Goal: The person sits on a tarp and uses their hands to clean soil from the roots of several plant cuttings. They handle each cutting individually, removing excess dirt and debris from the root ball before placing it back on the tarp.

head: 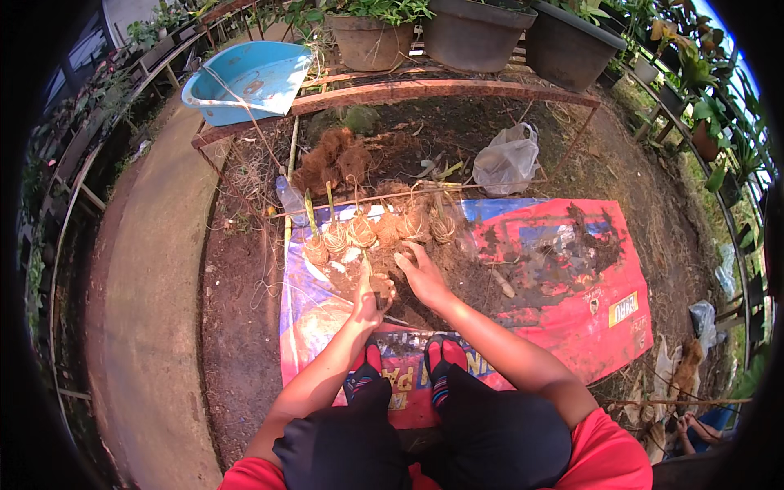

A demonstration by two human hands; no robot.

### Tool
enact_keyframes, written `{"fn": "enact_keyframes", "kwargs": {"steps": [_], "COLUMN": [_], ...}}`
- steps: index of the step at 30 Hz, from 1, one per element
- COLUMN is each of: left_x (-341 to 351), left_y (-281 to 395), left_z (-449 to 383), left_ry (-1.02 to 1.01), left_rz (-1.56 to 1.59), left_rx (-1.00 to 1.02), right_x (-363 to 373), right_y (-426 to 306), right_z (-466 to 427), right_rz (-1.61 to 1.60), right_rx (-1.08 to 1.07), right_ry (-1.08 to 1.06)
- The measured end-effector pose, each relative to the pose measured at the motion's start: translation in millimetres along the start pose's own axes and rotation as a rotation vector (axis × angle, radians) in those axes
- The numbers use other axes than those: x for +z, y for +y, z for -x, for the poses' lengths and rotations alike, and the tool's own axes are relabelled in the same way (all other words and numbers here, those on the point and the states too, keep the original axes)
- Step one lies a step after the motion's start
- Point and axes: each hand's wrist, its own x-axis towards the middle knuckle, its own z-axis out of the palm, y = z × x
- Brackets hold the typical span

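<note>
My left hand (369,301) is cupped around a dark soil ball (383,288), from which a pale green stem seems to rise. To its right, my right hand (424,277) has its fingers spread and holds nothing, just above loose soil (450,291) on a printed plastic banner (588,318). Beyond both hands stands a row of several plant balls; a string-wrapped ball (361,231) and a smaller ball at the left end (316,251) belong to it. Short stems stick up from several of them.
Coconut fibre (334,160), a plastic bottle (290,199) and a clear plastic bag (506,158) lie beyond the row. A wooden bench (429,90) carries a broken blue basin (245,79) and several planters (478,33). Another person's hands (691,424) show at lower right.
</note>
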Motion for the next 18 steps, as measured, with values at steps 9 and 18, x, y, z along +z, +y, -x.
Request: {"fn": "enact_keyframes", "kwargs": {"steps": [9, 18], "left_x": [40, 14], "left_y": [-12, -19], "left_z": [19, 11], "left_ry": [0.079, 0.244], "left_rz": [-0.645, -1.162], "left_rx": [0.693, 1.004], "right_x": [29, 32], "right_y": [12, 23], "right_z": [25, 26], "right_rz": [-0.941, -0.608], "right_rx": [0.224, 0.447], "right_ry": [-0.114, -0.106]}}
